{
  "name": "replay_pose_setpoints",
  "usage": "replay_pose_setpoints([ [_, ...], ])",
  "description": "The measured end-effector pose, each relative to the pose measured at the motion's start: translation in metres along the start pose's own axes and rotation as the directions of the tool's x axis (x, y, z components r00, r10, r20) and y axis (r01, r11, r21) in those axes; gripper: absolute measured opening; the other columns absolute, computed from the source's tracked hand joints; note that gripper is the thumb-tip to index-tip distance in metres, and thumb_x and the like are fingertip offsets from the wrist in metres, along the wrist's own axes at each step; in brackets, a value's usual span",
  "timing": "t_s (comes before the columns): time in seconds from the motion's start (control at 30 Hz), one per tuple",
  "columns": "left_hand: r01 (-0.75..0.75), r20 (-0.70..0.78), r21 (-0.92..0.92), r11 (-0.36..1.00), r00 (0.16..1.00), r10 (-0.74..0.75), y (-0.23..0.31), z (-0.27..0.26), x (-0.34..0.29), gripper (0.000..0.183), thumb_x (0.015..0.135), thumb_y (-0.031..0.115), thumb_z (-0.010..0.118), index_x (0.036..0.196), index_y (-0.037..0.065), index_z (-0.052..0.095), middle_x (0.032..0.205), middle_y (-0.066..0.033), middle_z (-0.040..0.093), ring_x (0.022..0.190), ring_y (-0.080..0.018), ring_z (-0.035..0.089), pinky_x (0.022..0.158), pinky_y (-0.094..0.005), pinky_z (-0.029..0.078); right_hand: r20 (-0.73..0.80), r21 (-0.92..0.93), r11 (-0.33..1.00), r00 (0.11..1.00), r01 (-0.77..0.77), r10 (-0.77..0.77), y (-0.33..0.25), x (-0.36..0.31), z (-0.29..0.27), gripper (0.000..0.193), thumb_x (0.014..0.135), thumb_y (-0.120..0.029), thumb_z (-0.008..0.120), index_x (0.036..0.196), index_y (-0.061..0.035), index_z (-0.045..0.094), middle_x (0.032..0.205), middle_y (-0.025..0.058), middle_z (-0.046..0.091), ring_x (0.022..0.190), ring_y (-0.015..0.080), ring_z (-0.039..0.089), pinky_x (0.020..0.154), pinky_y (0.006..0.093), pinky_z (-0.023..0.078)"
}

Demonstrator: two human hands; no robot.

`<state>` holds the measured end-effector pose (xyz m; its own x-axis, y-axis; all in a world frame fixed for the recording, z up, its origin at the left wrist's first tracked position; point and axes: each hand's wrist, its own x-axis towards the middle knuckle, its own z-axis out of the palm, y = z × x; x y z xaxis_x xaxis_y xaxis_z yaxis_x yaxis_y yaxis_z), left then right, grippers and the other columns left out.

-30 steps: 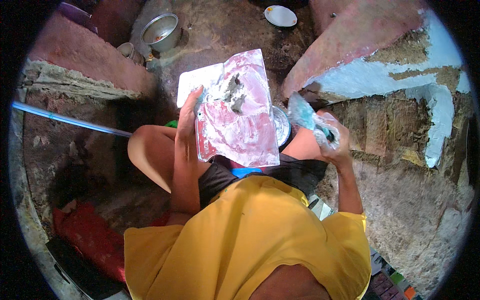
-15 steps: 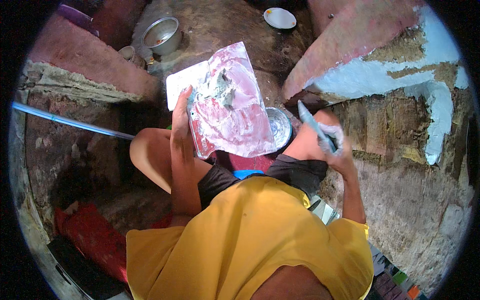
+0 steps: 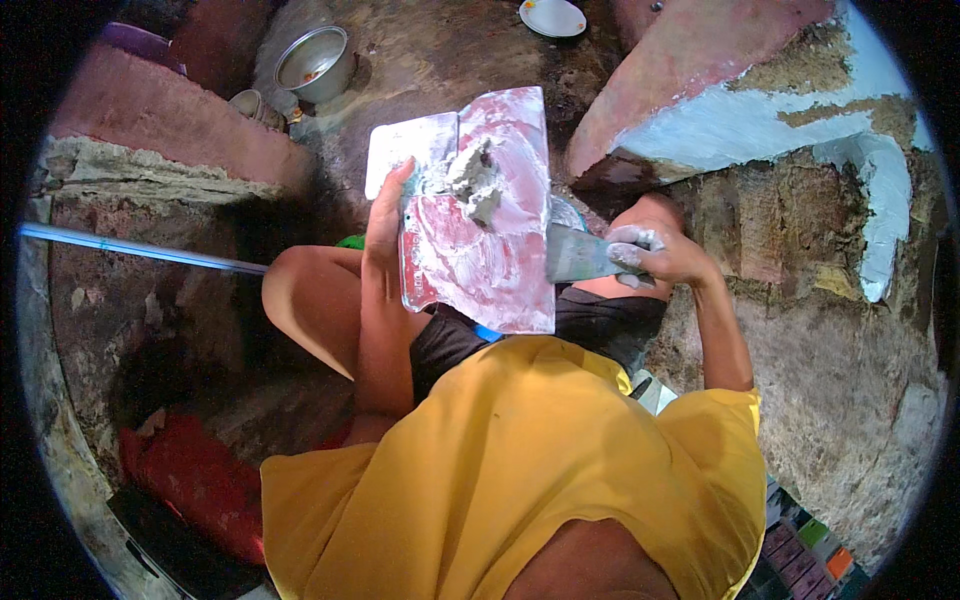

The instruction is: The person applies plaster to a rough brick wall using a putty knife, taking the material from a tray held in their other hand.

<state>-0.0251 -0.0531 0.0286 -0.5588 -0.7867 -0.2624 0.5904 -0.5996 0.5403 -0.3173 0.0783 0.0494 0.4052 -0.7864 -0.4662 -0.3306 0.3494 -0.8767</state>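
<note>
My left hand [image 3: 388, 212] grips the left edge of a red board [image 3: 500, 275] smeared with white putty, its thumb on top. A white rectangular panel [image 3: 412, 142] sits at the board's upper left, beside that thumb. On the upper middle of the board rests a lump of greyish putty [image 3: 476, 180]. A putty knife [image 3: 580, 254] is held in my right hand [image 3: 662, 258], whose fingers are coated with white paste. The wide blade lies flat at the board's right edge; I cannot tell whether it touches.
A round container [image 3: 567, 213] is mostly hidden behind the board. Farther off are a metal pot [image 3: 318, 68] and a white plate [image 3: 553, 18]. The wall [image 3: 740, 130] at right is partly coated white. A pale blue pole [image 3: 140, 248] reaches in from the left.
The putty knife has swung from pointing up and away to lying level beside the board, as my right hand moved left. The board has shifted right and turned straighter.
</note>
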Motion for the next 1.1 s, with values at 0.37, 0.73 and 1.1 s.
replay_pose_setpoints([
  [0.37, -0.169, -0.156, 0.335, 0.927, 0.96, 0.231, -0.007, -0.004, 0.003, 0.046, 0.093, 0.037, 0.04, 0.121, 0.001, 0.044, 0.108, -0.0116, 0.057, 0.093, -0.0222, 0.059, 0.084, -0.0358, 0.048, -0.422, 0.305, 0.952, 0.9, 0.026, 0.11, 0.001, -0.051, 0.033, 0.052, 0.089, -0.012, 0.047, 0.138, -0.0118, 0.029, 0.072, 0.0017, 0.056, 0.049, 0.0045, 0.043, 0.044, 0.0175, 0.035],
  [0.73, -0.05, -0.19, 0.364, 0.93, 0.973, 0.127, -0.043, -0.03, 0.01, 0.054, 0.087, 0.05, 0.044, 0.116, 0.004, 0.05, 0.102, -0.0115, 0.059, 0.087, -0.0255, 0.06, 0.08, -0.0388, 0.047, -0.448, 0.341, 0.933, 0.892, 0.113, 0.056, 0.011, -0.032, 0.062, 0.047, 0.089, -0.007, 0.044, 0.134, -0.0126, 0.032, 0.074, 0.0025, 0.058, 0.053, 0.0044, 0.046, 0.046, 0.0176, 0.037],
  [1.1, 0.161, -0.313, 0.517, 0.841, 0.95, 0.011, -0.041, -0.013, -0.002, 0.051, 0.089, 0.044, 0.044, 0.115, 0.001, 0.052, 0.111, -0.0083, 0.055, 0.1, -0.0191, 0.051, 0.091, -0.0327, 0.038, -0.681, 0.071, 0.946, 0.708, 0.318, -0.187, 0.008, -0.02, 0.046, 0.057, 0.08, 0.004, 0.054, 0.133, -0.0072, 0.036, 0.103, 0.0059, 0.055, 0.087, 0.0102, 0.054, 0.074, 0.0228, 0.045],
])
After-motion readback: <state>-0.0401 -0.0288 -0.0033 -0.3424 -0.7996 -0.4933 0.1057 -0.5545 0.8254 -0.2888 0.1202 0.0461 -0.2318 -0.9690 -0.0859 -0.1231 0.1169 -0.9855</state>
